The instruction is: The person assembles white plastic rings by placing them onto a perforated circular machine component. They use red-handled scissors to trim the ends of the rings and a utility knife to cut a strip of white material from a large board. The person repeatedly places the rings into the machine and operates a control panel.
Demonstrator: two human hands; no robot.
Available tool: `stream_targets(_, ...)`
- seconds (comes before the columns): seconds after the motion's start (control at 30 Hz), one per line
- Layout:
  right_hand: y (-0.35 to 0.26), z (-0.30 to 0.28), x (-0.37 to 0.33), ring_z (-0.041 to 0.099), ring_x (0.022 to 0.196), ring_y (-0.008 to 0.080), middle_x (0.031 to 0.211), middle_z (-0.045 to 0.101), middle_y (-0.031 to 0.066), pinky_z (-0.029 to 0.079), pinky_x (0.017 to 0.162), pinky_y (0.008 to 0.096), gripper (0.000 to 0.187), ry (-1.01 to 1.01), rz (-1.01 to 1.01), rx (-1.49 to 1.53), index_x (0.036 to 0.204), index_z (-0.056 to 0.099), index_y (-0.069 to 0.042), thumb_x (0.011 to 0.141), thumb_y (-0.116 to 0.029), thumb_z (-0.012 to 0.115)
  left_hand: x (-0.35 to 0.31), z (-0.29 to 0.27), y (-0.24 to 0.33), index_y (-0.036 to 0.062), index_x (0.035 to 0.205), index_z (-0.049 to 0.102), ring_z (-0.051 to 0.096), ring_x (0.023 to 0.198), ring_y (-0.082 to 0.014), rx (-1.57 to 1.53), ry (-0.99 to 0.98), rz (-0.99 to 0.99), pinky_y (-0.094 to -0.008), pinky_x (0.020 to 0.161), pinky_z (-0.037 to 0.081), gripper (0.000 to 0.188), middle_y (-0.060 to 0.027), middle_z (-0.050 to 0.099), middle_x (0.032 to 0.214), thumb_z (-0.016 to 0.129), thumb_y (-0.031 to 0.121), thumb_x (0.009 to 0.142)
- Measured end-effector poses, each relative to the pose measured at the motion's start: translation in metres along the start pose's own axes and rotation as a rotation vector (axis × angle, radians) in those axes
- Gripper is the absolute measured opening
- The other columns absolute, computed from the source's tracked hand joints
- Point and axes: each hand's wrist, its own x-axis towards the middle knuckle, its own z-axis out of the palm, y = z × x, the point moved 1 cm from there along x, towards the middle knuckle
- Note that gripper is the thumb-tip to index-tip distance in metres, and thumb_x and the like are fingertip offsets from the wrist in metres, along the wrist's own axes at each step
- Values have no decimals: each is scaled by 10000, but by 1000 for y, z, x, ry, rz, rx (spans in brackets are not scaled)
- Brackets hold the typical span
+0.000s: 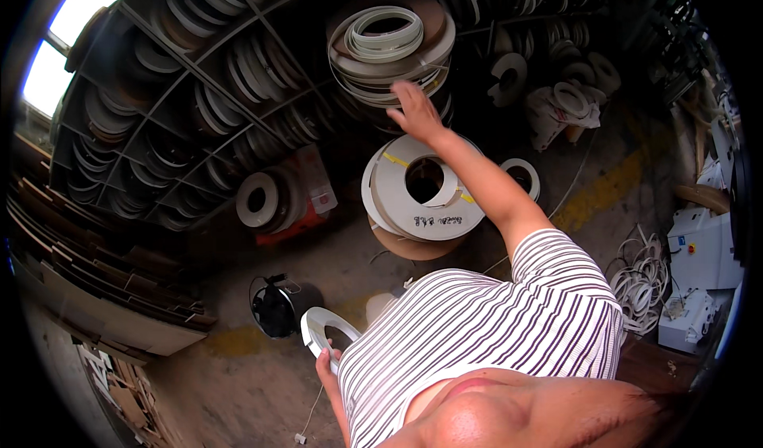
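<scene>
At the lower left my left hand (325,364) grips the rim of a white roll of edge banding (315,326), held upright beside my body. My right arm stretches far forward. At its end my right hand (417,113) is open, thumb apart from the fingers and slightly blurred, in front of a tall stack of banding rolls (350,60). I cannot tell whether its fingertips touch the stack. A smaller cream coil (362,48) lies on top of that stack. Below my right forearm sits a large white roll with yellow tape strips (397,202), partly covered by the arm.
Shelving (191,67) full of upright rolls spans the far left. A cluster of rolls (257,200) stands on the floor there, with a black bin (273,311) nearer me. Loose strip (638,285) heaps beside a white machine (699,249) at right. Boards (103,281) are stacked at left.
</scene>
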Motion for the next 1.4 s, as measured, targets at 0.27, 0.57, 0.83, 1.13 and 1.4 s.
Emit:
stream_targets(0.27, 96, 61, 154, 639, 1024, 343, 995, 690, 135, 452, 928, 518, 336, -394, 137, -665, 984, 632, -52, 785, -316, 696, 146, 63, 94, -104, 1259, 502, 489, 667, -110, 289, -227, 43, -244, 641, 378, 601, -39, 552, 734, 601, 374, 909)
stream_targets(0.57, -109, 47, 112, 636, 790, 133, 884, 657, 79, 527, 754, 293, 355, -371, 849, 765, 1210, 536, 14, 926, -162, 659, 266, 244, 257, 42, 1254, 451, 489, 752, -99, 461, -759, 30, -254, 651, 419, 621, -8, 508, 897, 745, 381, 824)
stream_targets(0.83, -202, 106, 61, 593, 1048, 144, 1141, 633, 86, 481, 939, 312, 460, -156, 1274, 1096, 1319, 502, 24, 942, -187, 659, 293, 374, 267, 36, 1407, 287, 535, 938, -128, 492, -1271, 142, -270, 807, 470, 867, -46, 516, 1050, 816, 255, 756)
stream_targets(1.13, -204, 92, 23, 532, 1182, 209, 1298, 560, 157, 432, 1018, 352, 577, -318, 1205, 888, 1450, 359, 12, 1009, -302, 559, 272, 382, 219, 17, 1423, 286, 496, 1182, -197, 471, -1368, -55, -354, 1005, 418, 1023, -102, 491, 1284, 850, 466, 697)
stream_targets(1.4, -191, 59, -9, 525, 1214, 233, 1307, 554, 180, 423, 1028, 351, 587, -354, 1160, 908, 1460, 340, 19, 995, -259, 565, 246, 382, 181, 16, 1413, 317, 514, 1141, -188, 480, -1355, -128, -345, 985, 427, 970, -92, 508, 1246, 844, 408, 699)
